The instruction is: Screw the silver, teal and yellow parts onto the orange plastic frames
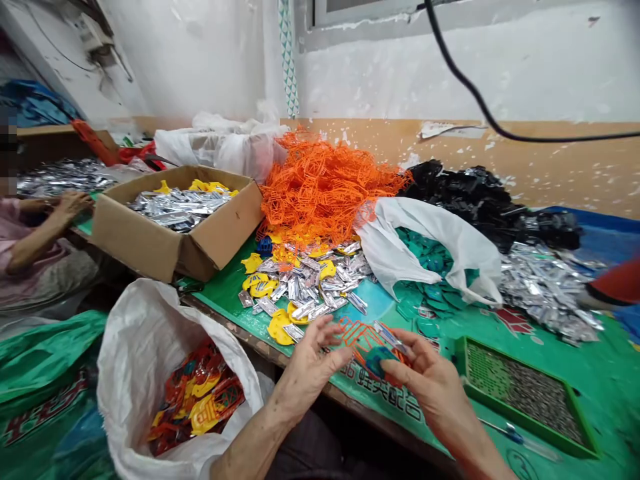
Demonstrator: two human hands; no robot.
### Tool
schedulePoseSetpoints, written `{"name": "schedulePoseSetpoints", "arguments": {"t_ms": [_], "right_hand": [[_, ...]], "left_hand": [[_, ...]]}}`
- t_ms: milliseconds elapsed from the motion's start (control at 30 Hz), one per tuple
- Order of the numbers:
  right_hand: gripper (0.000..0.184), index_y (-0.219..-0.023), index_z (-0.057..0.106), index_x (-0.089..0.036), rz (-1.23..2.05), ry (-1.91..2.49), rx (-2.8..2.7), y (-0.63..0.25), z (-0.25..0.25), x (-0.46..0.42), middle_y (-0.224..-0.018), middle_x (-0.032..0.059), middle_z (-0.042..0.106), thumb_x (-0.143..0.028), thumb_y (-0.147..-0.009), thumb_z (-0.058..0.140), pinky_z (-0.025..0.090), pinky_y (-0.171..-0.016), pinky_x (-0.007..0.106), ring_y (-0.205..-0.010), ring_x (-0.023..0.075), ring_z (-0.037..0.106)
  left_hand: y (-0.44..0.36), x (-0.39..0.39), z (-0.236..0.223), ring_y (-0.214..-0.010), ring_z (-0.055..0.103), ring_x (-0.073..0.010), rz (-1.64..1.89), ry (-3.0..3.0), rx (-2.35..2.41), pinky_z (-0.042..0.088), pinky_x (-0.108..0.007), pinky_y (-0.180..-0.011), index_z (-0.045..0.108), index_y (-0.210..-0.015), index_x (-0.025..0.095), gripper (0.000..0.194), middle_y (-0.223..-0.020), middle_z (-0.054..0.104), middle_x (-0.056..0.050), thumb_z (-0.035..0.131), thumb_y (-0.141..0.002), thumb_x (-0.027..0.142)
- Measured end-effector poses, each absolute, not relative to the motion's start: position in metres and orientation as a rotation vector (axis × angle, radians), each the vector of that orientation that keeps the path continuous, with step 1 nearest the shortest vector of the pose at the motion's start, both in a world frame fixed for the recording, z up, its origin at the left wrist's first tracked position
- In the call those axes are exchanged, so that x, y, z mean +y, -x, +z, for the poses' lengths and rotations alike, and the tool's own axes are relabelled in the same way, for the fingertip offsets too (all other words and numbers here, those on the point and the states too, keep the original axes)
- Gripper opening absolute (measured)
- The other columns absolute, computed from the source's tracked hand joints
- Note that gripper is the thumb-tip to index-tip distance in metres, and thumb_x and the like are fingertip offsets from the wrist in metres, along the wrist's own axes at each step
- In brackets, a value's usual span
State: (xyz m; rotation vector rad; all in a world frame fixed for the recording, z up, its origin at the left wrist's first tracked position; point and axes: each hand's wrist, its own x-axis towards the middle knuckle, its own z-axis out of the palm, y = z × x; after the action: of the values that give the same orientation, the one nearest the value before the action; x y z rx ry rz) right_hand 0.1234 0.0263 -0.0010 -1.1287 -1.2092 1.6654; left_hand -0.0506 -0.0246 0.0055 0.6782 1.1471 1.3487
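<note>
At lower centre, the right hand [431, 375] pinches a teal disc [379, 362], orange lattice [356, 331] and silver packet [386, 335], their far ends hidden by its fingers; the left hand [314, 359] is loosely spread at the lattice's left edge, contact unclear. A white sack [127, 360], cut off below, and green tray [525, 419] flank them. Beyond, an orange heap [330, 180] rises at centre, while a white bag [465, 233] partly blocks a black heap [465, 193].

Left grip [319, 357] loosely cupped; right grip [427, 373] pinched; forearms [263, 430] bare.

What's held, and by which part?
Right hand holds a teal piece by its right side, plus a silver strip and orange frame. Left hand: open, no visible hold.
</note>
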Motion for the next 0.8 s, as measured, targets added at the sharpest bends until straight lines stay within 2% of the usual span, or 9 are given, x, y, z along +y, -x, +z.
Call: {"name": "schedulePoseSetpoints", "arguments": {"t_ms": [100, 167, 233, 300, 367, 433, 600, 700, 800], "right_hand": [[0.054, -0.105, 0.059, -0.021, 1.732, 1.091, -1.073, -0.106, -0.007, 0.018, -0.098, 0.0047, 0.071, -0.032, -0.057, 0.082, 0.053, -0.07, 0.029, -0.083, 0.0189, 0.067], [0.052, -0.107, 0.061, -0.021, 1.804, 1.07, -1.093, -0.1, -0.01, 0.016, -0.099, 0.0055, 0.071, -0.037, -0.061, 0.079, 0.053, -0.073, 0.029, -0.084, 0.019, 0.067], [0.045, -0.108, 0.063, -0.019, 1.89, 1.079, -1.209, -0.096, -0.011, 0.023, -0.099, 0.0073, 0.071, -0.047, -0.073, 0.067, 0.053, -0.075, 0.032, -0.084, 0.0201, 0.066], [0.045, -0.106, 0.066, -0.016, 1.737, 1.143, -1.507, -0.093, -0.013, 0.038, -0.097, 0.0095, 0.071, -0.052, -0.084, 0.049, 0.053, -0.073, 0.034, -0.084, 0.0214, 0.066], [0.043, -0.103, 0.067, -0.015, 1.373, 1.174, -1.845, -0.086, -0.017, 0.056, -0.094, 0.0106, 0.07, -0.047, -0.088, 0.043, 0.052, -0.071, 0.035, -0.083, 0.0217, 0.065], [0.03, -0.098, 0.068, -0.017, 1.128, 1.094, -2.065, -0.073, -0.021, 0.072, -0.091, 0.0088, 0.07, -0.037, -0.085, 0.049, 0.049, -0.074, 0.034, -0.081, 0.0202, 0.064], [0.016, -0.083, 0.069, -0.021, 0.929, 0.845, -2.438, -0.032, -0.024, 0.079, -0.083, 0.0036, 0.065, -0.015, -0.073, 0.058, 0.043, -0.072, 0.028, -0.078, 0.0171, 0.058], [0.011, -0.075, 0.065, -0.018, 0.807, 0.843, -2.55, -0.012, -0.024, 0.075, -0.081, 0.0054, 0.062, -0.012, -0.075, 0.056, 0.04, -0.07, 0.029, -0.078, 0.0188, 0.055], [0.014, -0.078, 0.061, -0.017, 0.727, 0.904, -2.57, 0.002, -0.027, 0.074, -0.087, 0.008, 0.06, -0.007, -0.077, 0.05, 0.039, -0.072, 0.029, -0.085, 0.0203, 0.054]], "left_hand": [[0.046, -0.028, 0.0, -0.097, 0.06, -0.0192, 1.344, -0.579, 0.866, 0.043, -0.028, -0.085, 0.062, -0.113, 0.016, 0.037, -0.106, 0.069, -0.009, 0.068, -0.077, 0.024], [0.043, -0.03, -0.005, -0.091, 0.062, -0.0173, 1.451, -0.45, 0.776, 0.044, -0.027, -0.084, 0.068, -0.103, 0.016, 0.026, -0.099, 0.071, -0.007, 0.067, -0.078, 0.023], [0.043, -0.031, -0.007, -0.077, 0.062, -0.014, 1.565, -0.338, 0.784, 0.047, -0.024, -0.073, 0.07, -0.094, 0.017, 0.02, -0.088, 0.071, -0.005, 0.069, -0.076, 0.024], [0.048, -0.034, -0.006, -0.062, 0.058, -0.0114, 1.593, -0.303, 0.846, 0.044, -0.02, -0.056, 0.071, -0.088, 0.016, 0.018, -0.078, 0.07, -0.003, 0.072, -0.073, 0.026], [0.053, -0.04, -0.003, -0.055, 0.055, -0.0099, 1.541, -0.326, 0.901, 0.041, -0.02, -0.05, 0.072, -0.085, 0.014, 0.019, -0.073, 0.069, -0.004, 0.074, -0.072, 0.026], [0.057, -0.049, 0.0, -0.056, 0.055, -0.0099, 1.469, -0.346, 0.933, 0.044, -0.021, -0.054, 0.072, -0.085, 0.012, 0.02, -0.074, 0.07, -0.005, 0.074, -0.071, 0.026], [0.061, -0.069, 0.005, -0.066, 0.061, -0.0136, 1.365, -0.304, 1.002, 0.048, -0.025, -0.067, 0.073, -0.087, 0.012, 0.024, -0.078, 0.072, -0.008, 0.075, -0.07, 0.029], [0.064, -0.073, 0.005, -0.065, 0.062, -0.0141, 1.359, -0.287, 1.029, 0.048, -0.025, -0.065, 0.073, -0.088, 0.011, 0.028, -0.079, 0.072, -0.008, 0.076, -0.068, 0.031], [0.068, -0.071, 0.006, -0.064, 0.061, -0.0134, 1.361, -0.26, 1.039, 0.048, -0.024, -0.065, 0.072, -0.084, 0.011, 0.027, -0.077, 0.072, -0.008, 0.077, -0.066, 0.031]]}}
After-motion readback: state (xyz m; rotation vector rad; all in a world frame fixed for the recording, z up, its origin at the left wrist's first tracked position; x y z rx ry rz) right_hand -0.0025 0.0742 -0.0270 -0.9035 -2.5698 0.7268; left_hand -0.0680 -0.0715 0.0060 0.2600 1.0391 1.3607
